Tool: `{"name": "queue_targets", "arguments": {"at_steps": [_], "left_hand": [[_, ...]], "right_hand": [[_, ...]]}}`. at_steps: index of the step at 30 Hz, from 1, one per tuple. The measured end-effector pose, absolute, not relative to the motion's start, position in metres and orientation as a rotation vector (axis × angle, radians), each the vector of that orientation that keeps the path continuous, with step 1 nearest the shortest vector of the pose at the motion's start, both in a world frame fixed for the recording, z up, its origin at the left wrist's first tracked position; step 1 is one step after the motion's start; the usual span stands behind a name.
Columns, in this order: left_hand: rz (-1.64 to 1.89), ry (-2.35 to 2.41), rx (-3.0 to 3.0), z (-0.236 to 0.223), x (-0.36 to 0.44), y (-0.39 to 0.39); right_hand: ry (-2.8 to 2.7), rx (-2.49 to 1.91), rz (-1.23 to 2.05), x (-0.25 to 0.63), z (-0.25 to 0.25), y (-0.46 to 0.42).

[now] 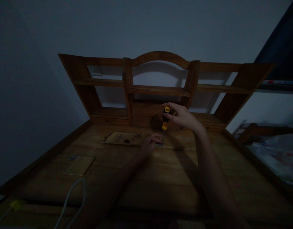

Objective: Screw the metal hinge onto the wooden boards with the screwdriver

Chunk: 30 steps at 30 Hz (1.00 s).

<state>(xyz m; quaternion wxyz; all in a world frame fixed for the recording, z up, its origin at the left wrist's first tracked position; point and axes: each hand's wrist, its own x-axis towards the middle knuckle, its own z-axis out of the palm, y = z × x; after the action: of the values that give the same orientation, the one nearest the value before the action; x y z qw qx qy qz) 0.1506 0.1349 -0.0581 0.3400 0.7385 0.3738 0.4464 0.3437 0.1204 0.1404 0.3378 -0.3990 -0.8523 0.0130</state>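
My right hand (181, 116) is closed around the black and yellow handle of a screwdriver (164, 125). The screwdriver stands nearly upright, its shaft pointing down to a small metal piece (159, 145), perhaps a hinge, at the edge of a thin wooden board (127, 138). Beside the tip, my left hand (149, 143) has its fingers curled in against that metal piece. A dark, ragged damaged patch marks the board to the left of my left hand. Dim light and my fingers hide the exact contact and any screw under the tip.
A wooden desk (136, 178) carries a shelf unit (158, 90) along its back. At the left lie a small square wooden panel (80, 165) and thin metal pieces (73, 157). A white cable (71, 194) loops in front, near a yellow object (17, 205). Plastic bags (275, 159) lie beyond the right edge.
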Motion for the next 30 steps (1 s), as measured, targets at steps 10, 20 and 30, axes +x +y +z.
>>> {"name": "queue_targets", "arguments": {"at_steps": [10,20,30], "left_hand": [[1.176,0.964,1.923,-0.0567,0.1511,0.1338],[1.223,0.945,1.956,-0.0597,0.1502,0.1358],[1.191,0.982,1.958,-0.0575,0.1502,0.1333]], "right_hand": [[-2.137,-1.089,-0.099,0.3376,0.1334,0.1237],[-2.202,-1.066,0.012,0.3404,0.1400,0.1180],[-2.149,-1.217,-0.176,0.3352,0.1381,0.1171]]}}
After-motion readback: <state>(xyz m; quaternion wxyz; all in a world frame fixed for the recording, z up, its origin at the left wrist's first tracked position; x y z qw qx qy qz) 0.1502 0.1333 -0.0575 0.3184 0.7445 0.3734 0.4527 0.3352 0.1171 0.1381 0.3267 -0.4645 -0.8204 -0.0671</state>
